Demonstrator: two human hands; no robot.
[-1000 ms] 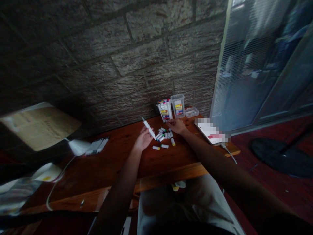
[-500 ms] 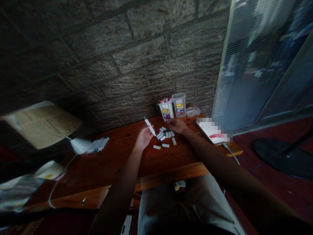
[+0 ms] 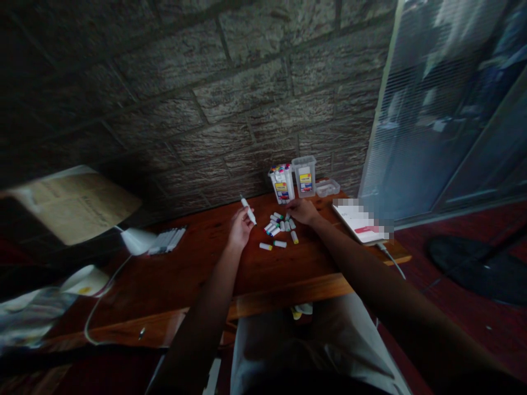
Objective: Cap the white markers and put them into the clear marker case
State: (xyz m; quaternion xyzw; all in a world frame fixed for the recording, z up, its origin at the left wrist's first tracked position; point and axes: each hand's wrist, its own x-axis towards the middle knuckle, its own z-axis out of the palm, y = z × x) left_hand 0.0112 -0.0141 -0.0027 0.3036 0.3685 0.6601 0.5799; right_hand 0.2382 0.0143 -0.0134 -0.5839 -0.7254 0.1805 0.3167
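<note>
**Marker (image 3: 247,210) slanted in your left hand (image 3: 239,227), caps (image 3: 282,225) loose by your right hand (image 3: 303,212)**

Your left hand is closed around the white marker, which appears raised over the counter (image 3: 214,247), to the left of the scattered caps. You hold it by the body, probably so that its narrow, darker end stays clear of your fingers. Your right hand is curled at the far right edge of the caps; you may be pinching one, but its fingertips are too small and dark to tell. The caps sit between your hands, a placing that likely keeps them within easy reach of both.

The marker's long axis runs diagonally: the narrow end points up and away from you, leaning left, while the other end points down and right, towards the caps. Well apart to your left, a row of pens (image 3: 167,241) lies side by side, slanting the opposite way. Behind the caps, the filled box (image 3: 282,191) stands upright beside a clear box (image 3: 305,181), perhaps set back to leave you working room.
</note>
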